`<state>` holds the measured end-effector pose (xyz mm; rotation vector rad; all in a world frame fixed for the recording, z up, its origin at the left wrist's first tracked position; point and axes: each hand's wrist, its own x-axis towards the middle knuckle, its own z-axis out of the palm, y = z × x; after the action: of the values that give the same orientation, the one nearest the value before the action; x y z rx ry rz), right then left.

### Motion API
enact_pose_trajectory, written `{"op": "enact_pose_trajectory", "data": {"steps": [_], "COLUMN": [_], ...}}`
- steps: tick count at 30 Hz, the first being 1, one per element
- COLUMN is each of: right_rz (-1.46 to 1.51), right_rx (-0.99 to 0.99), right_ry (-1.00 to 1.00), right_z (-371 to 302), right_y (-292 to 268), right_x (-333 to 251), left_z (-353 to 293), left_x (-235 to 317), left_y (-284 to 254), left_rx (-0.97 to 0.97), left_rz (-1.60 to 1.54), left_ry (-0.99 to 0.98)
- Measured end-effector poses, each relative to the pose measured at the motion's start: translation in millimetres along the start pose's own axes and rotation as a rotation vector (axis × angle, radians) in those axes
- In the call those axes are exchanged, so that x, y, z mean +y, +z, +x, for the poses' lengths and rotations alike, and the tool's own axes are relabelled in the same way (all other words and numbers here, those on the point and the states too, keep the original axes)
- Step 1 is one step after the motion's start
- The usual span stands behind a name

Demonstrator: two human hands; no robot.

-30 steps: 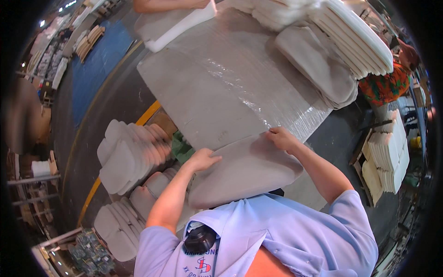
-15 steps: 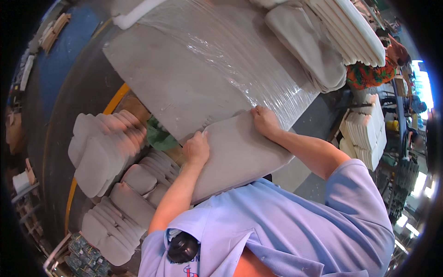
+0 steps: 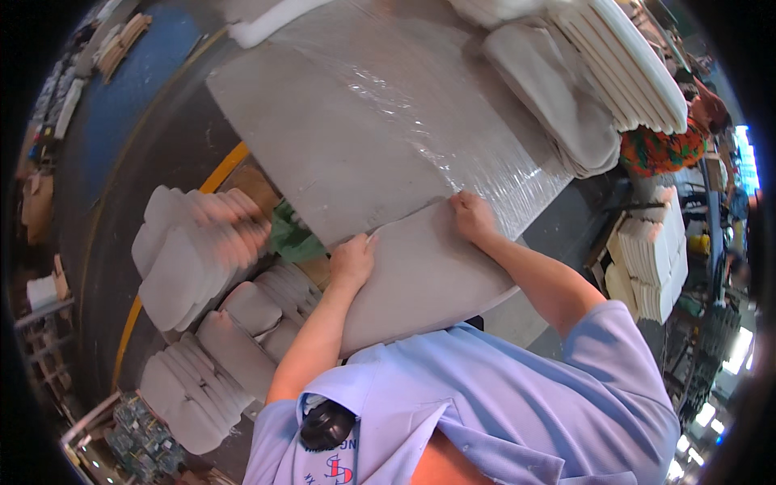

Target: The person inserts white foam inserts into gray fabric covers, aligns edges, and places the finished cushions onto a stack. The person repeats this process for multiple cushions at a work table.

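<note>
A grey padded cushion piece [image 3: 428,275] lies at the near end of a grey work table [image 3: 331,153], its near edge against my body. My left hand [image 3: 352,260] is closed on its far left corner, thumb pressed along the edge. Further right, my right hand [image 3: 472,217] pinches the far edge with curled fingers. A thin dark seam line runs between the two hands where the piece meets the table surface. Clear shiny plastic film [image 3: 485,162] stretches over the table's right part. What lies under the piece is hidden.
Grey padded pieces [image 3: 182,275] stand stacked at the left, with more piles [image 3: 190,396] below. A green cloth [image 3: 293,234] hangs by the table's left edge. Grey covers [image 3: 554,97] and white foam slabs [image 3: 618,61] fill the far right. Behind them is a person in orange patterned clothing [image 3: 663,152].
The view has shifted slightly, so the table and stacks sit a little lower and further right. Both hands keep their hold on the cushion piece's far edge.
</note>
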<state>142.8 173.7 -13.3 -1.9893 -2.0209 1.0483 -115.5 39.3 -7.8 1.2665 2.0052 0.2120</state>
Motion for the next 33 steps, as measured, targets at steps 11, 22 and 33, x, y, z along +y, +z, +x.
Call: {"op": "enact_pose_trajectory", "data": {"steps": [11,22,33], "right_rz": [-0.153,-0.117,0.11], "right_rx": [-0.205,-0.016,0.107], "right_ry": [-0.106,-0.209,-0.223], "right_z": [-20,-19,-35], "right_y": [-37,-14,-59], "right_x": [5,9,37], "left_z": [-40,-35,-68], "left_x": [-49,-54,-91], "left_y": [-16,11,-16], "left_rx": [0.052,0.369,0.503], "left_rz": [-0.057,-0.032,-0.028], "left_ry": [-0.024,0.079,0.072]}}
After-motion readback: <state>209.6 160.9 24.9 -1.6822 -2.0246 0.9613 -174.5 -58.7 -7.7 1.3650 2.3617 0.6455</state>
